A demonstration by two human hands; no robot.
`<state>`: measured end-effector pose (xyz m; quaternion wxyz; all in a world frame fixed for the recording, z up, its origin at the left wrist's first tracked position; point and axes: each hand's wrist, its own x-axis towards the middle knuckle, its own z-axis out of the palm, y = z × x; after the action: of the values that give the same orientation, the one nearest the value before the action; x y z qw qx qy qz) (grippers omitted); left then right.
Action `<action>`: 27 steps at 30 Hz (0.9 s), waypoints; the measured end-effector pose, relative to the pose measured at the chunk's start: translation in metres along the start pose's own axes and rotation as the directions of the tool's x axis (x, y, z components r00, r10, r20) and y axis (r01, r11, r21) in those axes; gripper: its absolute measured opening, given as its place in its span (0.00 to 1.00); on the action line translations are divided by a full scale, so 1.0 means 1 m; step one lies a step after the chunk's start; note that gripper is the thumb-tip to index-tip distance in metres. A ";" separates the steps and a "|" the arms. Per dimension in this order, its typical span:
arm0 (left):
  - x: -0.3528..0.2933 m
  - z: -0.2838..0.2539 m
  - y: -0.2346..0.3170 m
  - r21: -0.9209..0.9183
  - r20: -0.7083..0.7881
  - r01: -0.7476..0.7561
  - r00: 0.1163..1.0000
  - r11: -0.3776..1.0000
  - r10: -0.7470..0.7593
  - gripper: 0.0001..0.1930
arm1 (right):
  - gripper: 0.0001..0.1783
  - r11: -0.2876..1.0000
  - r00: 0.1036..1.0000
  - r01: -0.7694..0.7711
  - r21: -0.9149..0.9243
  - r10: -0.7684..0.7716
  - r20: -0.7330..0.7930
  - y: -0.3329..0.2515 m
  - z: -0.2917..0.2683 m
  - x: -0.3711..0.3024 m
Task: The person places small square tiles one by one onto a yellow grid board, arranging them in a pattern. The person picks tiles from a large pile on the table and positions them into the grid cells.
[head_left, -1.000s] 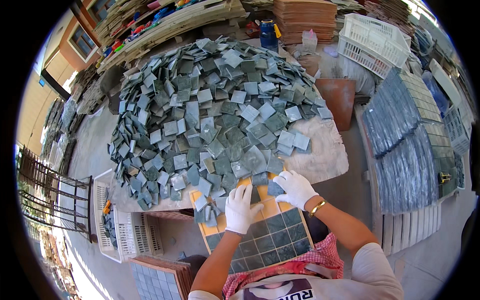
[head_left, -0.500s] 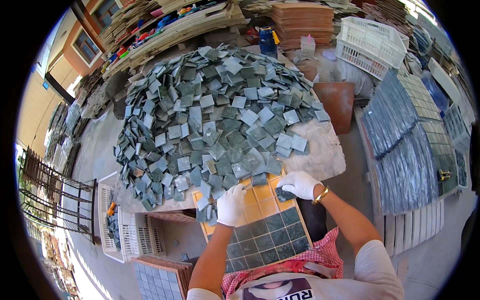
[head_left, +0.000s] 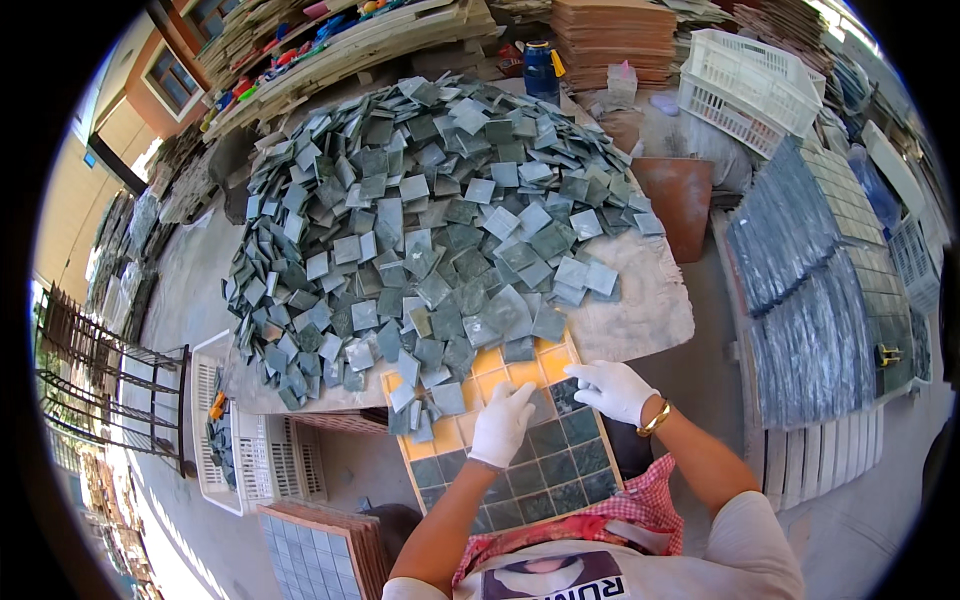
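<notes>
My left hand [head_left: 503, 425], in a white glove, is over the yellow gridded frame [head_left: 450, 434], thumb and forefinger apart. Beside its thumb lies a grey-green square tile [head_left: 543, 405] in the grid. On the right, my gloved right hand [head_left: 613, 391] hovers at the frame's edge with fingers parted, next to a dark tile [head_left: 566, 397] in the grid. Dark green tiles [head_left: 550, 438] fill the grid's near rows, while yellow cells show toward the far side. Several loose tiles [head_left: 448, 398] rest on the frame's left part.
A large heap of loose tiles [head_left: 440, 220] covers the table [head_left: 655, 300] beyond the frame. White crates [head_left: 270, 465] stand at the lower left, near a stack of tiled panels [head_left: 315, 550]. Wrapped tile stacks [head_left: 800, 310] sit on a pallet to the right. A blue jug [head_left: 541, 75] stands behind the heap.
My left hand has moved right and nearer, from the pile's edge onto the grid. A tile now lies beside the right-hand one. My right hand has shifted slightly off its tile.
</notes>
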<state>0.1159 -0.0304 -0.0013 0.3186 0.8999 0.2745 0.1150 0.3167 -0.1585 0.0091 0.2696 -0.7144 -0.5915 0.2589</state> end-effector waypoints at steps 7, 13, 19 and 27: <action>-0.015 0.008 0.012 0.126 -0.168 0.063 0.985 0.990 -0.041 0.18 | 0.16 0.991 0.974 0.062 0.123 -0.033 -0.223 -0.009 0.003 0.011; -0.028 -0.002 0.011 0.187 -0.186 0.050 0.983 0.981 -0.015 0.29 | 0.17 0.993 0.982 0.101 0.064 -0.090 -0.165 -0.021 -0.002 0.024; -0.023 0.002 0.001 0.075 -0.103 -0.072 0.991 0.995 0.080 0.29 | 0.19 0.954 0.984 0.169 -0.249 -0.176 -0.005 -0.042 0.037 0.022; -0.078 -0.010 0.000 0.303 -0.053 -0.087 0.993 0.949 0.107 0.38 | 0.17 0.883 0.947 0.290 -0.368 -0.321 -0.024 -0.042 0.035 0.005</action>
<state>0.0479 -0.0695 0.0038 0.1624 0.9458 0.2550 0.1181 0.2641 -0.1444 0.0125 0.1963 -0.6598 -0.7219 0.0700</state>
